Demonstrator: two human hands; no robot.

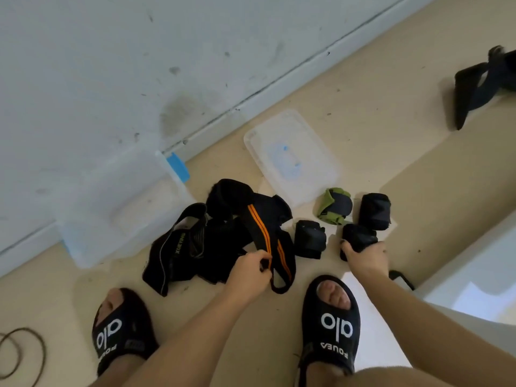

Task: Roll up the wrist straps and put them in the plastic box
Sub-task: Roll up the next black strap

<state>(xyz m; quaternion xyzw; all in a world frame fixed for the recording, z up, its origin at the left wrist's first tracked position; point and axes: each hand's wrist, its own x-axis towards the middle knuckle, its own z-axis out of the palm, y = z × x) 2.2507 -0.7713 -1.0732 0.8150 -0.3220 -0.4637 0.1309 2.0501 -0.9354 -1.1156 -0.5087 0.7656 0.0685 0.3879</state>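
A scuffed pale wall (97,65) with a white skirting board meets a beige floor (377,107), where a clear plastic box (111,219) with a blue latch stands at the wall's foot and its clear lid (290,157) lies flat just beside it. Between them and the person's black slippers (332,322) sprawls a heap of loose black wrist straps (195,241), with three rolled ones (335,208) nearby. The left hand (251,270) pinches an orange-striped black strap (268,238), while the right hand (365,256) grips a rolled black strap (357,238).
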